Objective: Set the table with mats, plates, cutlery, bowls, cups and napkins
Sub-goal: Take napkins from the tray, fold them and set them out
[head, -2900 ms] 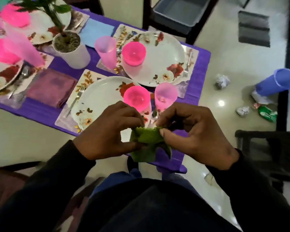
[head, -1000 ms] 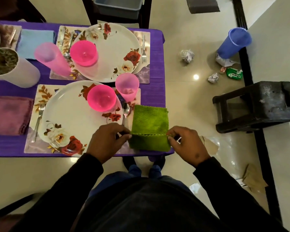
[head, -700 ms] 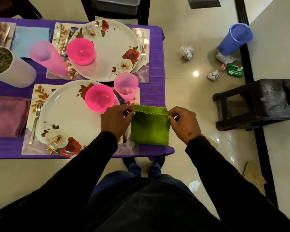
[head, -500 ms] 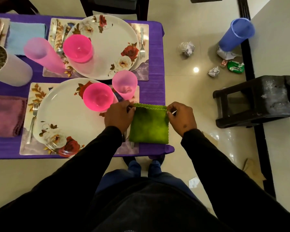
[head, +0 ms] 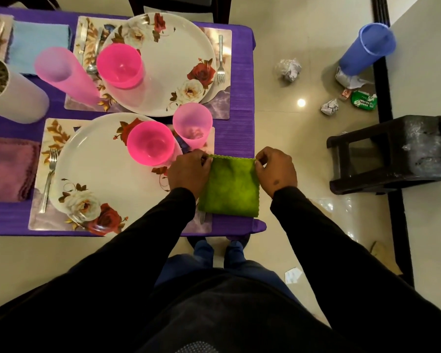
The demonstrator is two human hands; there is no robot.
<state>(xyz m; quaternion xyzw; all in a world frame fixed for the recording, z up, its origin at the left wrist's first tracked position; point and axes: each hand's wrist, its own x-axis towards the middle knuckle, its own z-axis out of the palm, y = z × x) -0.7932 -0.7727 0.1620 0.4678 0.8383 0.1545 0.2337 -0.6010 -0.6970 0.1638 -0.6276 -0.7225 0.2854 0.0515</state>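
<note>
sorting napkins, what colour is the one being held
Green napkin, clearest in the head view.

The green napkin (head: 229, 188), bunched between both hands above the lap 2.9 s ago, is now laid flat and folded in half on the purple tablecloth (head: 236, 80) just right of the near plate (head: 107, 179). Its near edge, pinched a second ago, has been carried over to the far edge, where the corners are now pinched by the left hand (head: 189, 170) and the right hand (head: 276, 169).
</note>
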